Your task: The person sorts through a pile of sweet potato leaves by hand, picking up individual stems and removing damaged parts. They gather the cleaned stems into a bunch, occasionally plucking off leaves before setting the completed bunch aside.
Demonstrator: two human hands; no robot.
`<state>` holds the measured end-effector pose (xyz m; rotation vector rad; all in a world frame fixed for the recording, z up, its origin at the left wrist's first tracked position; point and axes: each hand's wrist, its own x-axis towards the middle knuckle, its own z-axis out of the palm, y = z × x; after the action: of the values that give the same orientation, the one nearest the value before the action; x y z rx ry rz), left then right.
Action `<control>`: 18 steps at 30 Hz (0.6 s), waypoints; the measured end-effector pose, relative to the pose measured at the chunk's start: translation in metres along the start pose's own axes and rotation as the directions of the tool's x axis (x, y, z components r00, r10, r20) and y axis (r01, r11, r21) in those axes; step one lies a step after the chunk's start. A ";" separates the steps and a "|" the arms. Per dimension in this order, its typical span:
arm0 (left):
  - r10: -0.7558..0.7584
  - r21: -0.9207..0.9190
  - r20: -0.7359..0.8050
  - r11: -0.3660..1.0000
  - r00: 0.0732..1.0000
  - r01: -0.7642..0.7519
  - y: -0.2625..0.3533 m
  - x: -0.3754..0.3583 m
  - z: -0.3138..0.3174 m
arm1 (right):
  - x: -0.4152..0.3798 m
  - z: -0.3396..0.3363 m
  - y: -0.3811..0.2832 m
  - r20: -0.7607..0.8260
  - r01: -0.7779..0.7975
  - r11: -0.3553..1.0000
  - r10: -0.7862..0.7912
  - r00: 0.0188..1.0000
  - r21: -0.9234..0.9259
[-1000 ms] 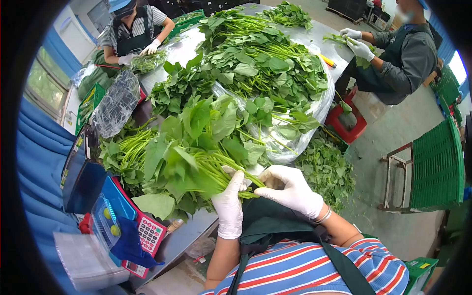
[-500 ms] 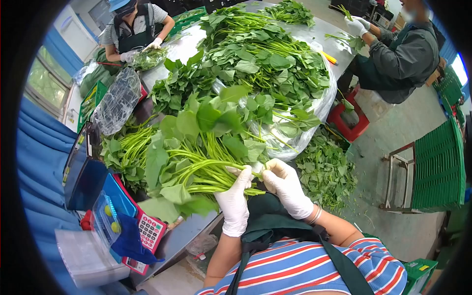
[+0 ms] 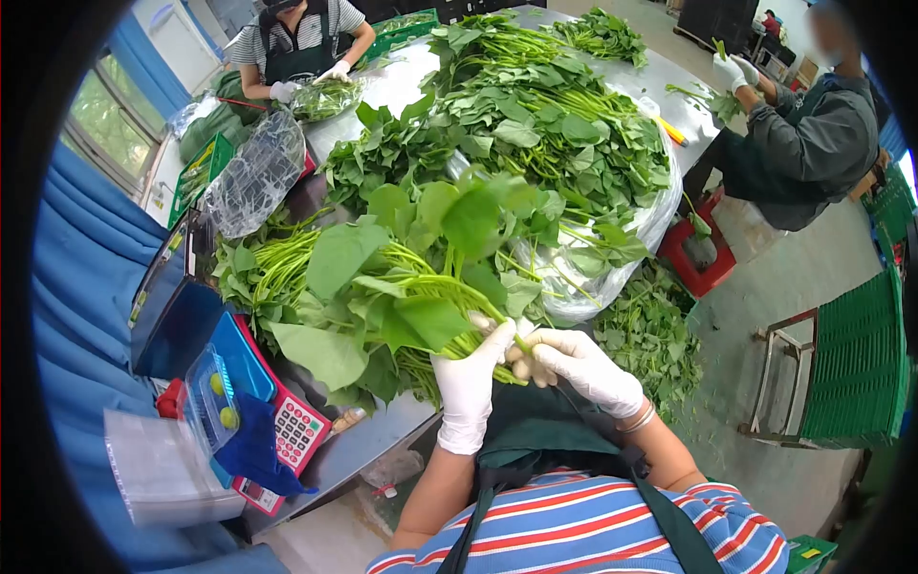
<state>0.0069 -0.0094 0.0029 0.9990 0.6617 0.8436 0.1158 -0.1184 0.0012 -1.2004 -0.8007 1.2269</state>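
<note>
This looks like a produce packing room: greens (image 3: 564, 124) lie heaped on a metal surface (image 3: 696, 117) beyond the gloved fingers (image 3: 555, 350), a scale (image 3: 299, 432) sits left of them, stacked crates (image 3: 854, 364) stand right, and two aproned people (image 3: 298, 46) work farther off.
</note>
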 end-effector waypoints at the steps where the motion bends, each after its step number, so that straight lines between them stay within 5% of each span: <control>1: -0.019 0.035 0.021 0.999 1.000 0.018 0.002 0.000 0.001 | 0.000 -0.002 -0.002 0.000 0.005 1.000 -0.005 1.000 -0.012; 4: 0.013 0.060 0.048 0.998 0.999 -0.016 -0.003 0.000 -0.002 | -0.001 -0.003 -0.005 0.047 -0.098 0.995 0.097 0.994 0.031; 8: 0.063 0.006 0.085 0.998 0.994 -0.064 -0.010 -0.001 0.001 | 0.000 0.011 -0.023 -0.170 -0.002 0.999 0.011 0.985 0.054; 10: 0.041 -0.103 0.148 0.994 0.988 -0.026 -0.012 0.001 0.001 | 0.000 0.013 -0.034 -0.267 0.119 0.990 -0.096 0.959 0.073; 16: 0.029 -0.056 0.177 0.998 0.984 -0.019 -0.007 0.003 0.004 | -0.001 0.022 -0.034 -0.443 0.320 0.947 -0.295 0.846 -0.021; 18: 0.016 -0.050 0.176 0.999 0.984 -0.007 -0.007 0.001 0.005 | 0.002 0.019 -0.026 -0.430 0.372 0.890 -0.454 0.780 -0.264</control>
<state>0.0140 -0.0125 -0.0013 1.0204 0.4818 0.7678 0.1049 -0.1098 0.0308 -1.3035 -0.7417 0.4659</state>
